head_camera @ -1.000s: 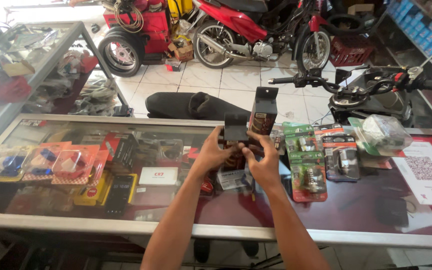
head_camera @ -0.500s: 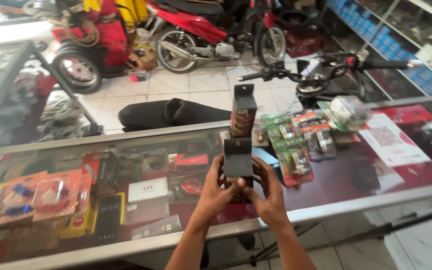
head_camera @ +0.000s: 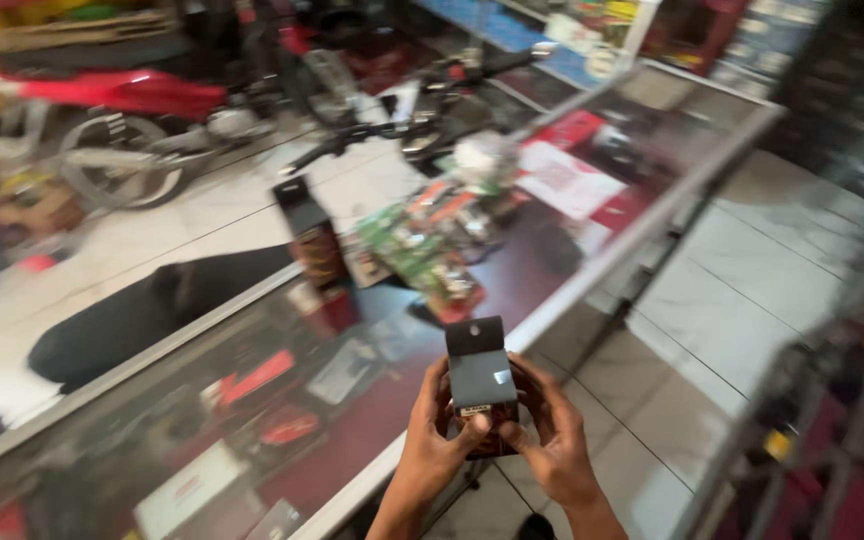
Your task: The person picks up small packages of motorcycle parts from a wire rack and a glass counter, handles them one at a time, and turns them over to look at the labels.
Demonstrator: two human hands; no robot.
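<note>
Change noted: the small dark box (head_camera: 480, 378) sat low over the glass surface (head_camera: 372, 420) a second ago; it is now drawn back past the near edge, over the tiled floor (head_camera: 742, 300), and the view has swung to the right.
Box position: lower centre of the frame, upright, its black hang-tab uppermost, clear of the surface and touching nothing but the hands.
Left hand (head_camera: 432, 440): closed around the box's left side and lower part, thumb on the front face.
Right hand (head_camera: 552, 440): closed on the right side and bottom, fingers curled under.
Meaning of the change: the box has gone from being handled at the surface to being held close, front face toward the camera, in both hands.
Left on the surface: a taller dark box (head_camera: 310, 238) stands upright at upper centre; green blister packs (head_camera: 417, 255) lie just right of it.
Beyond the surface: a black motorcycle seat (head_camera: 142, 320) on the floor at left; a red motorcycle (head_camera: 142, 110) at upper left, blurred.
</note>
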